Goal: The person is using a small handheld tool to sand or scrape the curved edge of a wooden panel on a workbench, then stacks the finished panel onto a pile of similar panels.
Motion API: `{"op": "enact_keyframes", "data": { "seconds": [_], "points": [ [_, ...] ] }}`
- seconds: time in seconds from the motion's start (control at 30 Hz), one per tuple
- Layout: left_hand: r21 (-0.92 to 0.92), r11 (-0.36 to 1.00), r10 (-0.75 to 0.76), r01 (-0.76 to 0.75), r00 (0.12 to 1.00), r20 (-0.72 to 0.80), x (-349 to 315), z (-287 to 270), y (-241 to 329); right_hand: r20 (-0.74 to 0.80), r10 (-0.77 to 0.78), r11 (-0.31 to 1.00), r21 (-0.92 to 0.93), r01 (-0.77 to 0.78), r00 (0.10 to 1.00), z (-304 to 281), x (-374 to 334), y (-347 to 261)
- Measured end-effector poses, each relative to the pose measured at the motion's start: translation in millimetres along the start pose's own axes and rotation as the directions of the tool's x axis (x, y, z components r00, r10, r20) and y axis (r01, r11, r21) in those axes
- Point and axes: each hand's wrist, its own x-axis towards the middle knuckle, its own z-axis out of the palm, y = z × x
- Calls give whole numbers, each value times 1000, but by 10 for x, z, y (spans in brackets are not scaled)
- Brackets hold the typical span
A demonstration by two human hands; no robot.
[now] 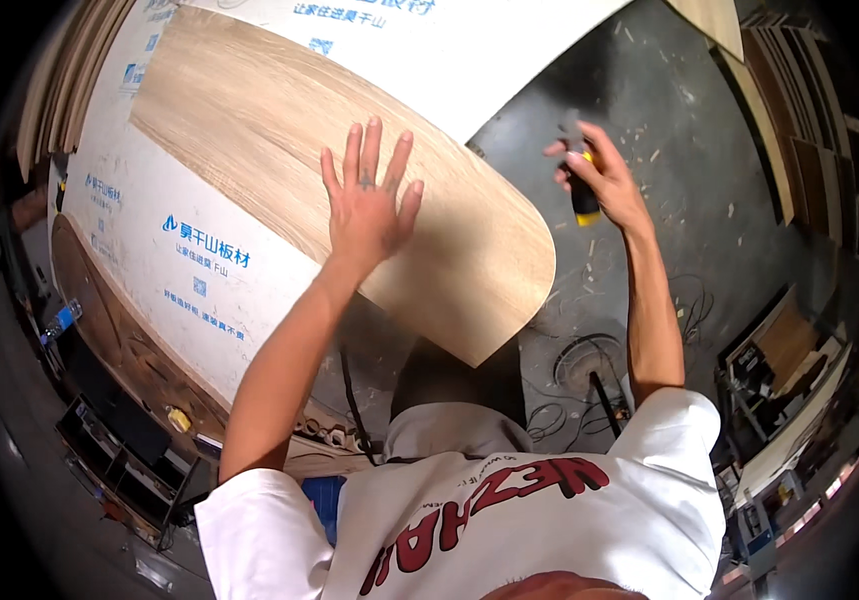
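On round-ended woodgrain board [484, 240], left hand [369, 208] spread flat; beside it, right hand [609, 178] gripping black-yellow tool [584, 203].

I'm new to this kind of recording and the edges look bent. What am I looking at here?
There is no machine here: these are a person's two bare hands. The single picture comes from the left one of two wide fisheye cameras worn on the head, looking down, so straight edges bow toward the rim. The white shirt at the bottom is the wearer's own, and picture left is their left.

A pale wood board with a rounded end lies partly on a white sheet with blue print. The left hand rests on the board, fingers spread. The right hand, beyond the board's edge, holds a tool with a black and yellow handle; its tip is too blurred to identify. Below is a grey floor with scattered scraps.
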Motion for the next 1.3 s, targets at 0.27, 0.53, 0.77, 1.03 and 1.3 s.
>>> {"op": "enact_keyframes", "data": {
  "seconds": [0.27, 0.53, 0.77, 1.03, 1.3],
  "points": [
    [31, 999, 37, -35, 996, -83, -63, 85, -54, 446, -433, 654, -442, 614, 783, 548, 619, -26],
    [66, 997, 46, -42, 996, -70, -42, 135, -67, 517, -483, 511, -488, 707, 706, 624, 685, -34],
    [90, 993, 88, -80, 993, -80, -45, 141, -83, 415, -484, 628, -449, 636, 770, 511, 300, 111],
    [100, 989, 122, -111, 987, -105, -56, 205, -95, 96, -497, 616, -661, 429, 862, 407, -777, 484],
    [28, 980, 197, -195, 963, -186, -37, 297, -170, -427, -512, 751, -644, 146, 745, 1188, -1761, 906]
  ]
}}
